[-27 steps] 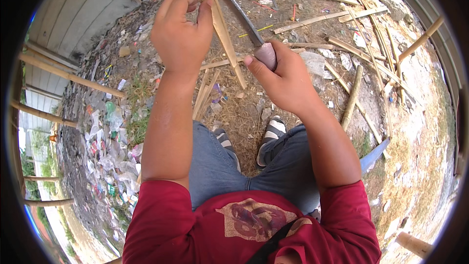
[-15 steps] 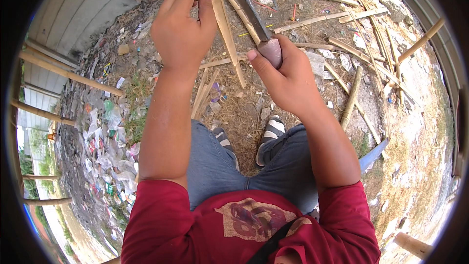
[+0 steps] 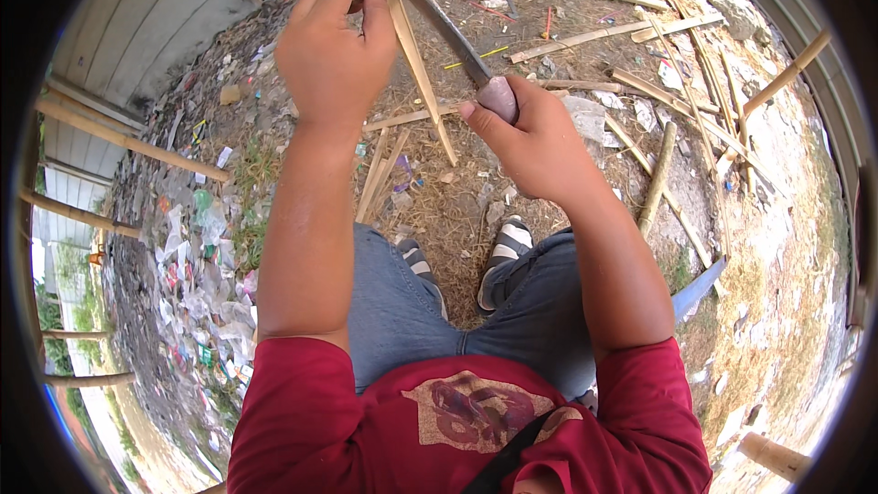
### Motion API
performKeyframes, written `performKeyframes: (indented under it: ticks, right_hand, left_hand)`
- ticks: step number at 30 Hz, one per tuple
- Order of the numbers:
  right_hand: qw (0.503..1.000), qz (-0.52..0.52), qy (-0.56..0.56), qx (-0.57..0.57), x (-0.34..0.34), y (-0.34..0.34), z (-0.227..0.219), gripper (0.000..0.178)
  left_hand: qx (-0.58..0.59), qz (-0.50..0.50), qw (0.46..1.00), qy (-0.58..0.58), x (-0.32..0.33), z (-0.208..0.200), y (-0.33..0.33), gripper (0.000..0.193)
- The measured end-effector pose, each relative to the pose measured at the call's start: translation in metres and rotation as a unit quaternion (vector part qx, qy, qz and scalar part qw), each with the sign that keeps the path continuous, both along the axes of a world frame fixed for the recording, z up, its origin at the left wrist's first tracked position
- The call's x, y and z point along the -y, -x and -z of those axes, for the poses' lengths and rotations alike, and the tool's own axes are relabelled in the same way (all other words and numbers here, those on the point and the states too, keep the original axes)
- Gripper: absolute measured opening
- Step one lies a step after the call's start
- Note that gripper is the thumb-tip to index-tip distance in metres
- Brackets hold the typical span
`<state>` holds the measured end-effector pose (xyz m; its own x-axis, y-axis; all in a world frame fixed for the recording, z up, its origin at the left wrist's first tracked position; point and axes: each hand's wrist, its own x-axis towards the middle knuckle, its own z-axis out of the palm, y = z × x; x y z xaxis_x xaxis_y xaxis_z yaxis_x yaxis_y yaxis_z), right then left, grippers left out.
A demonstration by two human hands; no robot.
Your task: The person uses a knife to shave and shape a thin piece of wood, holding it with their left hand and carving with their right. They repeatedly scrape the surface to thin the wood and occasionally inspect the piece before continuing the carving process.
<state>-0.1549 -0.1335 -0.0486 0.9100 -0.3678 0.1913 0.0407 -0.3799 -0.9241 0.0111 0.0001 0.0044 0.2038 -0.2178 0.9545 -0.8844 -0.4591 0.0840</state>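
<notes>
My left hand is raised at the upper left of centre. Its thumb and fingers pinch the top of a thin split bamboo strip, which hangs slanting down toward the ground. My right hand is closed round the pinkish-grey handle of a long-bladed knife like a machete. Its dark blade runs up and left, crossing close to the strip's top beside my left fingertips. Whether the edge touches the strip I cannot tell, and the blade's tip is out of view.
Several bamboo strips and a round bamboo piece lie on the littered ground at right. A blue flat object is beside my right forearm. Plastic litter spreads at left. Bamboo poles jut in near a wall.
The knife has swung left, its blade now nearer the strip's top. Both hands have shifted slightly left. A pale strip seen along the blade before no longer shows.
</notes>
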Motion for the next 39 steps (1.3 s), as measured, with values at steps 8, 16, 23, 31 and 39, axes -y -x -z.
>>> performKeyframes:
  ticks: [8,16,23,31,39]
  right_hand:
    - [0.998,0.026,-0.039,0.038,-0.007,0.003,-0.005,0.039]
    - [0.999,0.013,0.024,0.032,-0.002,0.005,-0.01,0.038]
    - [0.998,0.023,0.02,0.051,-0.005,0.005,-0.005,0.039]
    - [0.995,0.014,0.088,0.035,0.004,0.007,-0.013,0.035]
    - [0.991,0.011,0.131,0.008,0.016,0.015,-0.041,0.041]
  left_hand:
    - [-0.016,-0.001,1.0,-0.008,-0.008,-0.001,-0.002,0.011]
    - [-0.02,0.015,1.0,0.008,-0.003,0.0,0.0,0.007]
    - [0.003,0.017,1.0,0.01,0.0,0.0,-0.003,0.005]
    - [-0.011,0.016,1.0,0.011,-0.003,-0.001,-0.002,0.006]
    - [-0.039,-0.012,0.999,-0.024,-0.01,-0.009,-0.006,0.013]
